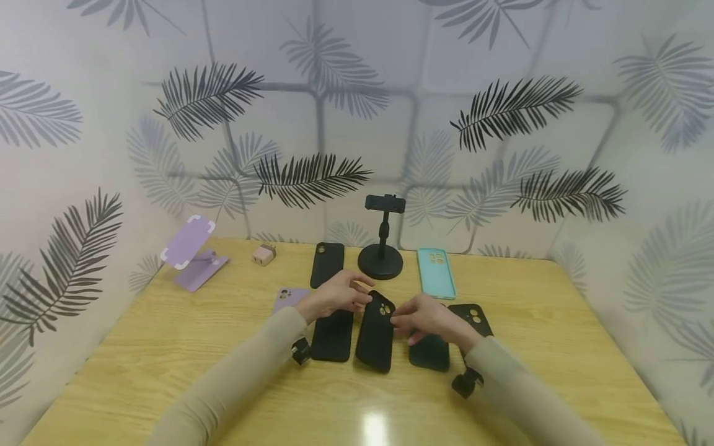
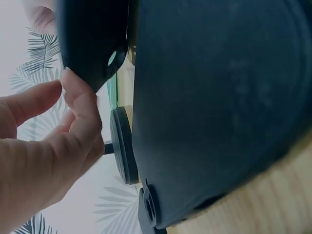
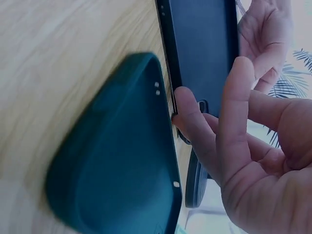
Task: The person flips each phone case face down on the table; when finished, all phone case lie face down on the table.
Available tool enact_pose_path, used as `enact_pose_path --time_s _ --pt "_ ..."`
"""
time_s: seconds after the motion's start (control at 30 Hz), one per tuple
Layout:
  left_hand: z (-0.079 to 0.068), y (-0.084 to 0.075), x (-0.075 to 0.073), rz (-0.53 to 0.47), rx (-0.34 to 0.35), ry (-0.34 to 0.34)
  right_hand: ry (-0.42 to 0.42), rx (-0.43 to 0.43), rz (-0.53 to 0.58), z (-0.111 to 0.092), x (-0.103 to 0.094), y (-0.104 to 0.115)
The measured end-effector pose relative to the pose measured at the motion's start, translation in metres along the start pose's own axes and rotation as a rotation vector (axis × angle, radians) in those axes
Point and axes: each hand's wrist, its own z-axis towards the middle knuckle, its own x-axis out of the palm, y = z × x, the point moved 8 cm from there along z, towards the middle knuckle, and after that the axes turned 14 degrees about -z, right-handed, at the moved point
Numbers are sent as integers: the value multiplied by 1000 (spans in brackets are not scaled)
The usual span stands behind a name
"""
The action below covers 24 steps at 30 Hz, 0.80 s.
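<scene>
Middle black phone case (image 1: 375,344), camera cutouts at the far end, sits between both hands over the table (image 1: 312,402); cannot tell if it is fully lifted off. Left hand (image 1: 339,293): thumb and forefinger bent, fingertips at the case's far left corner; cannot tell if they pinch it. Right hand (image 1: 429,318): fingertips at the case's right edge near the cutouts, grip also unclear.

Phone cases total seven: four black, one dark green, one lilac, one turquoise. Front black case (image 1: 333,341) lies just left of the middle one; faint marks on it, too blurred to read. Dark green case (image 1: 429,354), hollow side up, lies under the right hand; right-end black case (image 1: 484,325) is partly behind the right wrist. Lilac case (image 1: 287,301) and back black case (image 1: 327,265) lie left, turquoise case (image 1: 439,282) back right.

Two stands: black stand (image 1: 380,267), lilac stand (image 1: 188,240). One pink plug (image 1: 264,254).
</scene>
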Motion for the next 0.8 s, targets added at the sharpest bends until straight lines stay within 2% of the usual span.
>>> enact_pose_path --time_s 0.3,0.53,0.8 --pt "1 2 4 -51 -17 85 59 -11 132 8 13 4" --pt "0 5 10 -108 -54 98 79 -22 169 9 23 10" --pt "1 6 9 -100 -56 95 93 -60 201 10 28 16"
